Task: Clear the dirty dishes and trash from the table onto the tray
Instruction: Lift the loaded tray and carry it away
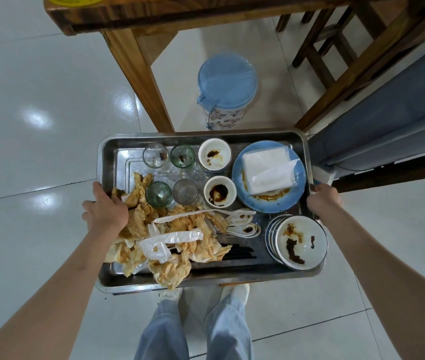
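I hold a steel tray in the air over the floor. My left hand grips its left rim and my right hand grips its right rim. On the tray lie stained crumpled napkins, a white plastic bag, several glasses, two sauce cups, a blue plate under a tissue pack, white spoons, black chopsticks and stacked dirty bowls.
A wooden table stands ahead, its leg close to the tray's far edge. A blue-lidded bin sits under it. Wooden stools and a grey bench are at the right. Tiled floor spreads to the left.
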Available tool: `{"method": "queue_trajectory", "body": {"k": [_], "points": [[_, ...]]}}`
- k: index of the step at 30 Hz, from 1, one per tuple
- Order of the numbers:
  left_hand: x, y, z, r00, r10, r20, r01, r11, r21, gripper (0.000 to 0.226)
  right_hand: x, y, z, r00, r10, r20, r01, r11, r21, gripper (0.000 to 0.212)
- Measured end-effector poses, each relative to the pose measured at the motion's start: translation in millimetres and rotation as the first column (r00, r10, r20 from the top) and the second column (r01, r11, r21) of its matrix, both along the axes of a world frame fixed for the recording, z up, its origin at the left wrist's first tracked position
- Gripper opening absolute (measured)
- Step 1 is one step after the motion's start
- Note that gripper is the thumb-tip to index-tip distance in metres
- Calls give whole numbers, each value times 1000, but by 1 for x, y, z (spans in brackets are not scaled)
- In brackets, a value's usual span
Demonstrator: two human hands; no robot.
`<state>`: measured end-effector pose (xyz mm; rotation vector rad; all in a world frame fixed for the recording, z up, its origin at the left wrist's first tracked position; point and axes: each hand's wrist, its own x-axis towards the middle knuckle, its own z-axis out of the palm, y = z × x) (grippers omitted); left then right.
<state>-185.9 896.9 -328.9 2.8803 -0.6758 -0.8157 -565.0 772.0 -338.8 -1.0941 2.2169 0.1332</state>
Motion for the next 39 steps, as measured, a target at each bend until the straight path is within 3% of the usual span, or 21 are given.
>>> {"method": "queue_trajectory", "body": {"k": [8,14,17,30,39], "points": [[5,1,-1,1000,-12,16,12,1000,6,43,-1,-2,-2,1000,17,-2,-17,1000,2,39],[6,4,-5,996,-51,67,51,999,3,58,-3,-5,-8,1000,7,11,-7,1000,8,35],[6,4,-5,995,-58,78,60,998,-15,48,-5,-5,-12,1000,-6,12,6,1000,-5,35],[13,-1,-3,994,103,22,-102,995,-5,39,-7,-1,-17,999,-40,-30,39,999,-31,33],[7,3,25,994,104,19,-104,994,-21,38,-19,8,13,1000,-16,-4,15,999,-34,20]]}}
